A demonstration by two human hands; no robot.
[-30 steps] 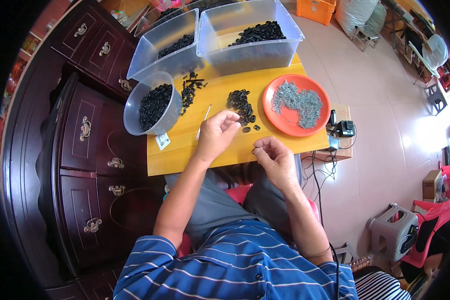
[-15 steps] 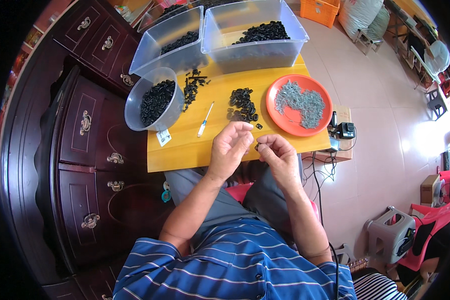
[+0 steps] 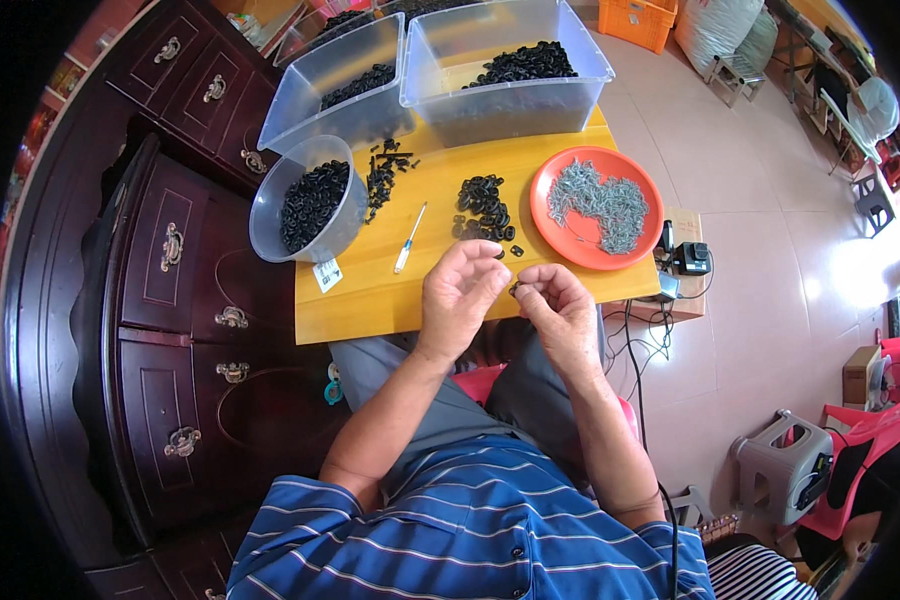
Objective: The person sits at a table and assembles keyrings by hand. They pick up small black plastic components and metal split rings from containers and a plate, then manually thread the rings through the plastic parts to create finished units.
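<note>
Over the front edge of the yellow table (image 3: 355, 310), my two hands are held close together. My right hand (image 3: 562, 312) pinches a small black plastic piece (image 3: 515, 288) between thumb and forefinger. Just left of it, my left hand (image 3: 460, 300) has its fingers bent toward the thumb; anything between the tips is too small to make out. Beyond my fingers lies a loose pile of black oval plastic pieces (image 3: 485, 200), with a single one (image 3: 517, 251) nearest my hands. An orange-red plate (image 3: 570, 245) of small silvery metal parts (image 3: 620, 205) sits at the right.
A clear round tub (image 3: 260, 225) of black pieces stands at the left, beside small black parts (image 3: 380, 180) and a screwdriver (image 3: 410, 240). Two clear bins (image 3: 510, 112) (image 3: 310, 125) stand behind. Dark wooden drawers (image 3: 170, 330) border the left; a black cable (image 3: 642, 400) hangs at the right.
Both hands keep nearly the same pose, with the black piece still in my right fingers. The view has shifted very slightly.
</note>
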